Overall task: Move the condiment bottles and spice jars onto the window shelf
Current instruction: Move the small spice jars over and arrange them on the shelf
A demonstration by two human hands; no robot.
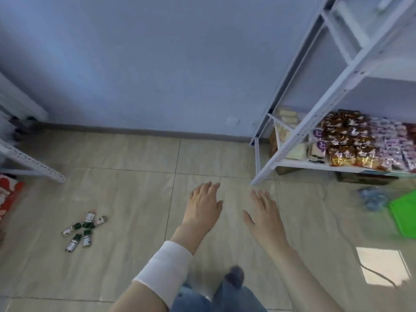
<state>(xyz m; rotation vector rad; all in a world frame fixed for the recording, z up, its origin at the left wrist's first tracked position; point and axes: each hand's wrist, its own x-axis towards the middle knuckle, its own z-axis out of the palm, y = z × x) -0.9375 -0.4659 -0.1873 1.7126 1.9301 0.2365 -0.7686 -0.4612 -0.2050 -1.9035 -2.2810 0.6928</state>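
Both my hands reach out over the tiled floor with straight fingers and hold nothing. My left hand (206, 204) has a white bandage on its forearm. My right hand (263, 212) is just to its right, apart from it. Several small green-and-white bottles or packets (84, 230) lie scattered on the floor at the lower left, well away from both hands. No window shelf is visible in this view. The picture is blurred.
A white metal rack (292, 140) stands at the right, its low shelf stacked with snack packets (351, 143). Another white rack's edge (31, 161) is at the left, with a red bag (9, 194) below it. A green tray (405, 217) lies on the floor at right.
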